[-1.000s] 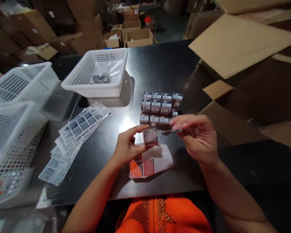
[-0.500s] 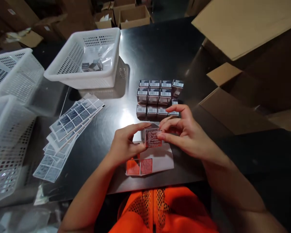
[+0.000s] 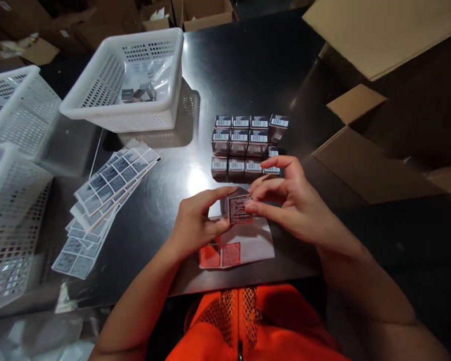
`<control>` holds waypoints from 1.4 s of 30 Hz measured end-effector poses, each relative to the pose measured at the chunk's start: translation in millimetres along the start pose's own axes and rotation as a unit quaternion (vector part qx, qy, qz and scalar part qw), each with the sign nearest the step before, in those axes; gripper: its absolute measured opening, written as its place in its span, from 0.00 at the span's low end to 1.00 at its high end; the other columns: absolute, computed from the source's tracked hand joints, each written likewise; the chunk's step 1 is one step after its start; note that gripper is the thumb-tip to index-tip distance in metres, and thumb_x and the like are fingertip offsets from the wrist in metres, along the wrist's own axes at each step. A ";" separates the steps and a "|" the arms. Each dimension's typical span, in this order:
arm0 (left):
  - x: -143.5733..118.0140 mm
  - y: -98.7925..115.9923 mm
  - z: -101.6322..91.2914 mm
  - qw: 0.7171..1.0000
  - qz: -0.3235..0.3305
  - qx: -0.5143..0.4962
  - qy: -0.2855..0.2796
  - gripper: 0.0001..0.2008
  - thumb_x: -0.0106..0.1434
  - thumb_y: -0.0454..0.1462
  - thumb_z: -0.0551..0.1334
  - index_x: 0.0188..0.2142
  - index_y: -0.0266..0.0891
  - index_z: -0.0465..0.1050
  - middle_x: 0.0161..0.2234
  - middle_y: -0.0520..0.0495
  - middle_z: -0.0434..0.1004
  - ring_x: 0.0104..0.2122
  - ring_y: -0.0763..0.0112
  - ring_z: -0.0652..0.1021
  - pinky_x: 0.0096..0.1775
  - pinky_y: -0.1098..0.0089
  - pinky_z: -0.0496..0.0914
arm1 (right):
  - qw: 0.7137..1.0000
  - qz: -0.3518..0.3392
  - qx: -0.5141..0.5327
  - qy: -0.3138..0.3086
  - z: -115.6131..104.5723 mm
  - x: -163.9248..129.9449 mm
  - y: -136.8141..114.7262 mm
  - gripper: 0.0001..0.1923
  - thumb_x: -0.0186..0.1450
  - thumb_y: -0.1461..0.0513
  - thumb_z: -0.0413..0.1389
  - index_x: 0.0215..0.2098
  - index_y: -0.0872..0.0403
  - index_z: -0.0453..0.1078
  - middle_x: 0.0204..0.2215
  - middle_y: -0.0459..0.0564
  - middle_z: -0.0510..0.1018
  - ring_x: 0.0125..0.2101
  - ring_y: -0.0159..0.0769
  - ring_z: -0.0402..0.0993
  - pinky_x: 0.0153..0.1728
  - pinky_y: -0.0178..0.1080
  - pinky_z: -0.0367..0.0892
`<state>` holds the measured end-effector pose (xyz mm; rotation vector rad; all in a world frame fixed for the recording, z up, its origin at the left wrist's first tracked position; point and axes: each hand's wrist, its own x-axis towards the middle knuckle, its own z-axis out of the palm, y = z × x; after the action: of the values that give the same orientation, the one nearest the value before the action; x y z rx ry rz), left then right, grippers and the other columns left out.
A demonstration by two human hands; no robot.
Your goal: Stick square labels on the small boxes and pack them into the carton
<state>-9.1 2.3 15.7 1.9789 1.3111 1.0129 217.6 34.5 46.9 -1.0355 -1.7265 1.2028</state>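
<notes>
Dark table, both hands pinching small box near front edge

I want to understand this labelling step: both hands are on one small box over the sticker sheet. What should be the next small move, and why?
Probably press the label flat with the right hand. Its fingertips already lie on the labelled face of the small box, which the left hand grips above the sticker sheet. The labelled boxes stand grouped behind.
</notes>
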 end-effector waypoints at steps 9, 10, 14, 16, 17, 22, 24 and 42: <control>-1.0 -0.5 0.7 1.000 0.007 0.001 0.006 0.24 0.58 0.34 0.73 0.55 0.44 0.79 0.42 0.48 0.86 0.36 0.67 0.83 0.33 0.74 0.74 | 1.000 0.012 -0.022 -0.001 -1.7 -1.7 2.8 0.20 0.63 0.46 0.68 0.38 0.50 0.69 0.46 0.51 0.75 0.40 0.38 0.82 0.35 0.36 0.81; -1.0 -0.8 1.3 1.000 0.010 0.001 0.008 0.24 0.58 0.35 0.74 0.55 0.44 0.79 0.42 0.48 0.86 0.35 0.68 0.83 0.33 0.73 0.74 | 1.000 0.010 -0.024 0.004 -0.7 -2.1 2.9 0.20 0.63 0.47 0.69 0.39 0.50 0.69 0.46 0.51 0.75 0.40 0.38 0.82 0.35 0.36 0.81; -1.5 -2.2 4.7 1.000 0.017 0.005 0.009 0.25 0.57 0.33 0.74 0.55 0.43 0.79 0.44 0.48 0.86 0.34 0.69 0.82 0.33 0.74 0.74 | 0.999 0.011 -0.031 0.036 5.7 -4.6 4.3 0.27 0.61 0.47 0.70 0.48 0.48 0.65 0.40 0.48 0.76 0.36 0.38 0.82 0.33 0.37 0.79; -1.1 -1.9 5.2 1.000 0.014 0.009 0.003 0.25 0.57 0.32 0.73 0.55 0.43 0.79 0.43 0.48 0.86 0.32 0.71 0.81 0.31 0.75 0.72 | 0.996 0.021 -0.062 0.061 6.5 -4.6 6.8 0.31 0.60 0.48 0.71 0.52 0.48 0.63 0.35 0.46 0.76 0.33 0.38 0.82 0.30 0.36 0.77; -0.6 -1.2 4.6 1.000 0.010 0.007 0.001 0.25 0.57 0.32 0.73 0.55 0.44 0.79 0.43 0.49 0.86 0.31 0.72 0.80 0.29 0.76 0.70 | 0.993 0.025 -0.082 0.082 5.5 -3.8 8.6 0.33 0.59 0.48 0.72 0.53 0.48 0.63 0.32 0.43 0.74 0.30 0.38 0.81 0.28 0.36 0.76; 4.5 4.9 -6.6 0.991 -0.079 0.013 0.107 0.25 0.53 0.37 0.76 0.51 0.46 0.81 0.38 0.53 0.84 0.23 0.79 0.73 0.21 0.79 0.61 | 0.976 -0.010 -0.109 0.187 -0.7 3.5 13.6 0.37 0.53 0.48 0.76 0.51 0.47 0.62 0.24 0.36 0.70 0.26 0.35 0.75 0.30 0.38 0.75; 6.0 5.3 -11.5 0.979 -0.116 0.022 0.167 0.26 0.52 0.39 0.77 0.51 0.46 0.80 0.36 0.54 0.83 0.19 0.83 0.67 0.20 0.79 0.58 | 0.987 -0.067 -0.098 0.109 4.3 4.1 11.9 0.31 0.56 0.49 0.75 0.48 0.48 0.65 0.33 0.42 0.76 0.33 0.36 0.78 0.37 0.39 0.76; 8.6 -22.5 -29.5 0.958 0.051 -0.091 0.266 0.32 0.49 0.41 0.80 0.54 0.46 0.77 0.45 0.49 0.80 0.20 0.86 0.65 0.18 0.82 0.59 | 0.983 -0.012 0.067 -0.171 47.2 5.1 32.1 0.16 0.66 0.63 0.65 0.52 0.52 0.71 0.35 0.44 0.83 0.37 0.34 0.82 0.41 0.35 0.75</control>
<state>-42.9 19.7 17.2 1.7077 1.3233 1.7391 178.7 31.0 5.1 -0.7577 -1.8780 1.5280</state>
